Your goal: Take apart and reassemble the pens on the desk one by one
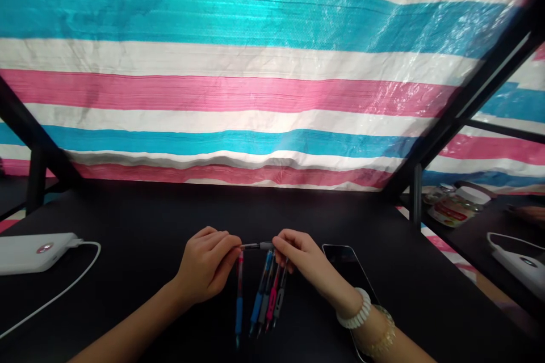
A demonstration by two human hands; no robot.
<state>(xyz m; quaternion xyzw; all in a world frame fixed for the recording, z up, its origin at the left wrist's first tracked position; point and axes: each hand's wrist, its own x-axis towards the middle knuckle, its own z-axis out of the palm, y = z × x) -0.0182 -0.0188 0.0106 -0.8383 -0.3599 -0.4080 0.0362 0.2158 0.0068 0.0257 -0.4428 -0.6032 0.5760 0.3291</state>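
A slim pen with a grey part (264, 245) is held level between my two hands above the black table. My left hand (212, 264) pinches its left end, fingers closed and the tip of the pen hidden. Thumb and fingers of my right hand (297, 249) close on its grey right end. Just below lie several pens: a blue one with a reddish upper part (239, 300) apart on the left, then a group with a blue pen (258, 302), a pink pen (271, 303) and grey ones, the rightmost a grey pen (280, 300) under my right hand.
A dark phone (347, 264) lies partly beneath my right forearm. At left is a white power bank (38, 252) with a white cable (91, 269). Black frame bars (443, 125) and a striped sheet (238, 96) bound the table (140, 210). A neighbouring table at right holds a jar (457, 207).
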